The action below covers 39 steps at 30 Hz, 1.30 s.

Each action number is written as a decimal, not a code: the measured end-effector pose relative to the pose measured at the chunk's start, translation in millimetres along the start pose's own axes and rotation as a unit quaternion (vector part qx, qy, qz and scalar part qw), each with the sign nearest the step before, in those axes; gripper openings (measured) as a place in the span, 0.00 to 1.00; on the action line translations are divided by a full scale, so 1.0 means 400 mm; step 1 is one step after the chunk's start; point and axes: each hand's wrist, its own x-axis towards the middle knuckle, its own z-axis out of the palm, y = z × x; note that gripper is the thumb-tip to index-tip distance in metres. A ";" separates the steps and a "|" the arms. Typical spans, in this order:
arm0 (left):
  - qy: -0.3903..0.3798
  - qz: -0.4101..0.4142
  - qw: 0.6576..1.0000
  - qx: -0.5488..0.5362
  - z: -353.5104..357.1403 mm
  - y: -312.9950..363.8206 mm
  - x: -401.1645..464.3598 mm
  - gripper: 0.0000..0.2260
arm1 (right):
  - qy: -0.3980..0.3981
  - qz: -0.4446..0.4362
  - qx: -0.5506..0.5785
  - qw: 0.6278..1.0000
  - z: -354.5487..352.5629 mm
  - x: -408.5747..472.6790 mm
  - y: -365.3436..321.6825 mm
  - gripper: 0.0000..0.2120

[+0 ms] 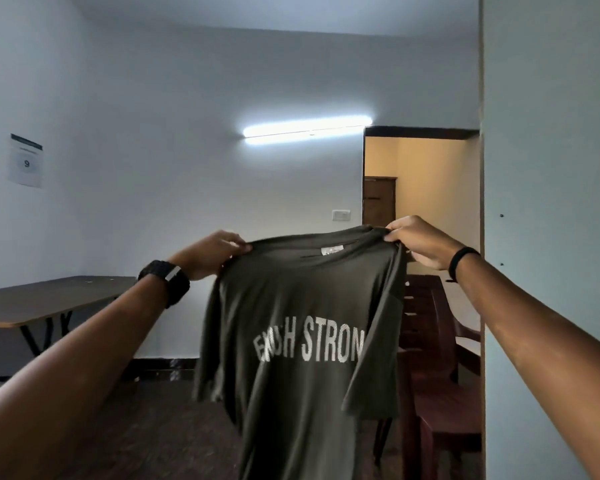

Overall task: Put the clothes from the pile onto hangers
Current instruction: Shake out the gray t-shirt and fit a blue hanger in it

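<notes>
Both hands pinching the olive t-shirt (302,341) by its shoulders, left hand (212,252) at 9 o'clock, right hand (420,242) at 2, shirt dangling dead center, no hanger visible, so one pinch slipping probably drops it.

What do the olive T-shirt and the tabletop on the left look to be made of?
T-shirt: soft knit, probably cotton jersey; it drapes and folds limply, matte, with white print. Tabletop: likely laminated board; flat, brown, with a paler edge band, on dark legs.
</notes>
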 end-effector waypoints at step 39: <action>0.000 0.151 0.981 0.122 -0.284 0.463 -0.130 0.26 | -0.042 -0.134 0.045 0.989 -0.054 -0.038 -0.383 0.11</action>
